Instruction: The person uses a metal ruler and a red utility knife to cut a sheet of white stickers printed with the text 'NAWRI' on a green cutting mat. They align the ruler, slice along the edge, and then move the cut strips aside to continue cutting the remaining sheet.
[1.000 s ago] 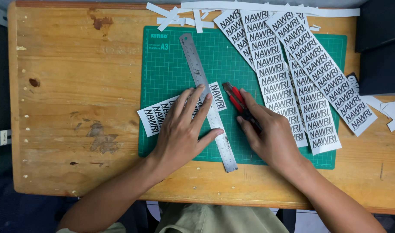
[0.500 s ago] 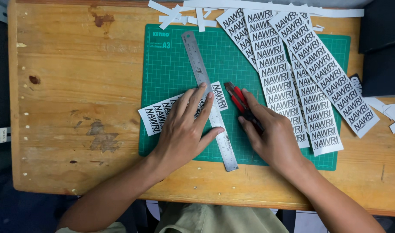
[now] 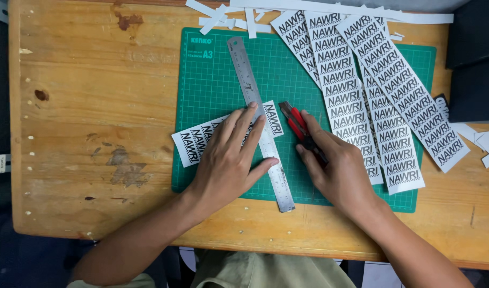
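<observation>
- Wooden table (image 3: 68, 106), worn, stains and small holes on the left part.
- Green cutting mat (image 3: 212, 80) with grid sits mid-table; near edge partly under both hands.
- Printed paper strip (image 3: 193, 143) lies across the mat's left edge, tilted, black-and-white repeated lettering; its middle is hidden by the left hand.
- Left hand (image 3: 228, 165) flat, fingers spread, pressing strip and steel ruler (image 3: 249, 80) down.
- Ruler runs diagonally from mat top to past the near edge, crossing over the strip; lower-middle part covered by the thumb.
- Red-and-black utility knife (image 3: 293, 120) just right of the ruler, blade tip near the strip's right end.
- Right hand (image 3: 340, 173) closed around the knife; handle end hidden in the grip.
- Three long printed sheets (image 3: 383, 96) fan across the mat's right side, overlapping.
- White paper offcuts (image 3: 223, 13) along the far edge; more at right, cut off by the frame.
</observation>
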